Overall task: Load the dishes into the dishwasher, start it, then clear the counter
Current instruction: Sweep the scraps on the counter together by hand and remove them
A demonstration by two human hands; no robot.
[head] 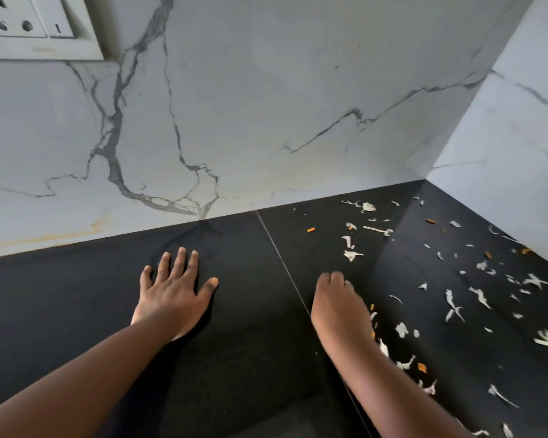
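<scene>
Head view shows your two bare forearms entering from the bottom edge, both cut off below the elbow. Your left hand (174,295) lies palm down on the black tabletop (60,311), fingers straight and spread, holding nothing. Your right hand (339,308) rests on its outer edge just right of a thin pale seam (282,263) in the slab; its fingers are loosely bent and slightly blurred, so you cannot tell whether anything sits under them, though nothing shows in its grip. Beside that hand and on toward the corner, the food scraps (456,295) lie scattered: thin, curled, whitish shreds mixed with a few small orange bits, some touching your wrist, some smeared by motion at the right edge. The tabletop is dark, smooth and faintly glossy. Behind it stands a white marble-look wall (266,105) with grey veins and a faint yellowish stain low on the left. At top left, a white socket plate (41,26) is cut off by the frame.
</scene>
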